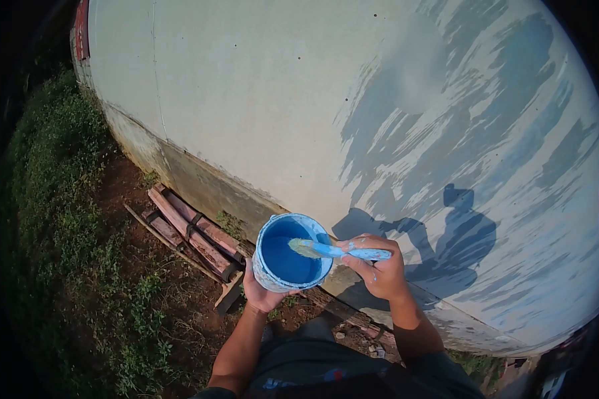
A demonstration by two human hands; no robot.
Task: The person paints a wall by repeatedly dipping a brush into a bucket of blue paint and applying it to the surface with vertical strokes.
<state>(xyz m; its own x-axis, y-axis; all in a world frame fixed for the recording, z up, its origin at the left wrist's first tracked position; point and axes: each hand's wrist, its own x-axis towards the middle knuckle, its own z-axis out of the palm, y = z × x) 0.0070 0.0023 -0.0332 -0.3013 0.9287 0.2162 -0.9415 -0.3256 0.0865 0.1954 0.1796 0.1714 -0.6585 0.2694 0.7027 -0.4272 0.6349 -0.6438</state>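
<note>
My left hand (261,292) supports a paint-smeared bucket (267,271) from its lower left side, with the fingers partly hidden beneath it. Blue paint (291,263) lies inside the bucket. In my right hand (383,269) is a paintbrush (326,250), its handle coated in light blue and its pale bristles pointing left over the bucket's opening. Specks of blue paint dot the right hand. Ahead stands a pale wall (259,113) with streaky blue-grey brush marks across its right part.
Reddish planks (196,229) and a thin pole (173,243) lie on the ground at the wall's foot, left of the bucket. Green weeds (60,166) cover the far left. My shadow (462,239) falls on the wall at right.
</note>
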